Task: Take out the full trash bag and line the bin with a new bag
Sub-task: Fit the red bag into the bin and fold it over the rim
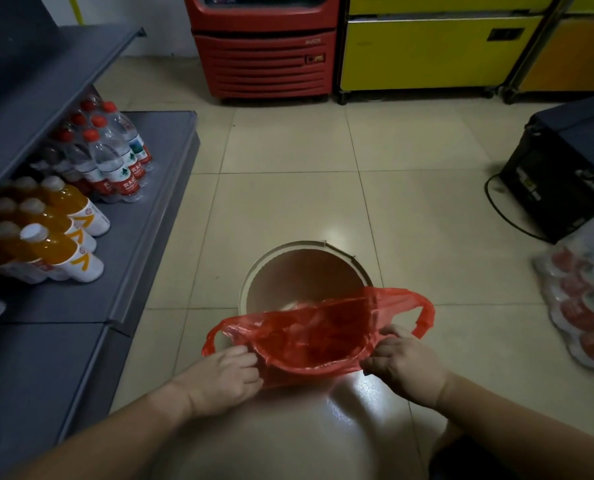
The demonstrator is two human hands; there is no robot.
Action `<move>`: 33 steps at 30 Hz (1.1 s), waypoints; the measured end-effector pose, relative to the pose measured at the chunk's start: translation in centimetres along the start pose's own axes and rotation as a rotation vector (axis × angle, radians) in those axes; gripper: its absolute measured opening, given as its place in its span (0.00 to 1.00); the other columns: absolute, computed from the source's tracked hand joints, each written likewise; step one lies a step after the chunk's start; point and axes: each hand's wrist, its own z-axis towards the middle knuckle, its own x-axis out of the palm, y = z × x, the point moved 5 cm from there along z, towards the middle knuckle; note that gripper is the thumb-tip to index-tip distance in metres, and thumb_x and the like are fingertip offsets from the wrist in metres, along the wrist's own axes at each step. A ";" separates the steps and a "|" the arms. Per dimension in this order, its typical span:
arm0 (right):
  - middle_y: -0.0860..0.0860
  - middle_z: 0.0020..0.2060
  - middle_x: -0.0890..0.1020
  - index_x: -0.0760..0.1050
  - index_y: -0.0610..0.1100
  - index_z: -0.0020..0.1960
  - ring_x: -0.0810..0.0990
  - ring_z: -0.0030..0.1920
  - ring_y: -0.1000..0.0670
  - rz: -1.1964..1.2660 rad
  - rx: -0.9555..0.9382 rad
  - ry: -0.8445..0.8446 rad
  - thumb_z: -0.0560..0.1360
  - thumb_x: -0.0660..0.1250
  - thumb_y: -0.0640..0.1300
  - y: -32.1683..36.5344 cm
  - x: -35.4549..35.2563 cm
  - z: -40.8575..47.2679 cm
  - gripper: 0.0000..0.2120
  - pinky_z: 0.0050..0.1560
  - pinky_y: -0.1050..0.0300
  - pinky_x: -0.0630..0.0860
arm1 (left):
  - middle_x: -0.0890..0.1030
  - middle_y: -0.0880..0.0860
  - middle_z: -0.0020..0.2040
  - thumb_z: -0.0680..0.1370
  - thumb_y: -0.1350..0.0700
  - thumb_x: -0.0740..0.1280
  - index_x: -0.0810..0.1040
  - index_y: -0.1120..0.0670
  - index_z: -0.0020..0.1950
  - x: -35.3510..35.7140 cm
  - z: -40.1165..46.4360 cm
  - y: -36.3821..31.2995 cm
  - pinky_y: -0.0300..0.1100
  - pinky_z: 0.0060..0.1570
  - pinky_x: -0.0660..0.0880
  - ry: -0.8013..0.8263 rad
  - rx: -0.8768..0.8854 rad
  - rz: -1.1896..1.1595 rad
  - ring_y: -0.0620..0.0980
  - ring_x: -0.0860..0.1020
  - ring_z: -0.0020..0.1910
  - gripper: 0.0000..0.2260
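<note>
Bag (309, 337) stretched between left hand (223, 375) and right hand (404, 365) over bin (250, 275).

Open floor (288, 202) beyond bin (250, 271). Shelf (143, 237) with bottles (112, 157) bounds left; black box (565, 174), wrapped packs (586, 306) bound right.

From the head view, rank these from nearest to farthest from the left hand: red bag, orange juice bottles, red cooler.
1. red bag: gripped at its near rim by the left hand.
2. orange juice bottles: left, on the shelf.
3. red cooler: far wall, ahead.
</note>
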 end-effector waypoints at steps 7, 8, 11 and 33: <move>0.50 0.47 0.87 0.84 0.44 0.56 0.84 0.48 0.49 0.154 -0.017 -0.102 0.75 0.72 0.51 0.0 -1.3 -1.9 0.14 0.54 0.53 0.79 | 0.86 0.48 0.45 0.79 0.45 0.65 0.85 0.53 0.57 -0.4 -1.5 0.6 0.40 0.47 0.79 0.042 -0.087 -0.118 0.49 0.81 0.43 0.16; 0.49 0.47 0.87 0.84 0.43 0.56 0.84 0.48 0.48 0.167 -0.005 -0.166 0.75 0.72 0.50 0.0 -1.8 -2.1 0.14 0.54 0.53 0.79 | 0.86 0.50 0.48 0.79 0.46 0.66 0.85 0.55 0.58 -0.8 -1.8 0.8 0.42 0.48 0.79 -0.026 -0.116 -0.132 0.50 0.81 0.45 0.16; 0.45 0.45 0.84 0.84 0.40 0.55 0.82 0.47 0.44 0.134 0.060 -0.395 0.75 0.71 0.46 -0.4 -3.8 -2.0 0.13 0.52 0.48 0.78 | 0.86 0.53 0.51 0.78 0.49 0.70 0.85 0.57 0.57 -2.2 -1.6 1.5 0.48 0.53 0.78 -0.275 -0.235 -0.198 0.53 0.81 0.48 0.14; 0.61 0.37 0.84 0.80 0.58 0.41 0.80 0.42 0.65 0.638 0.991 -0.404 0.77 0.69 0.47 -8.8 -1.4 1.2 0.07 0.41 0.75 0.69 | 0.76 0.42 0.44 0.72 0.34 0.68 0.81 0.42 0.38 1.9 -0.9 7.5 0.51 0.55 0.70 -0.076 -1.378 -0.682 0.44 0.76 0.47 0.14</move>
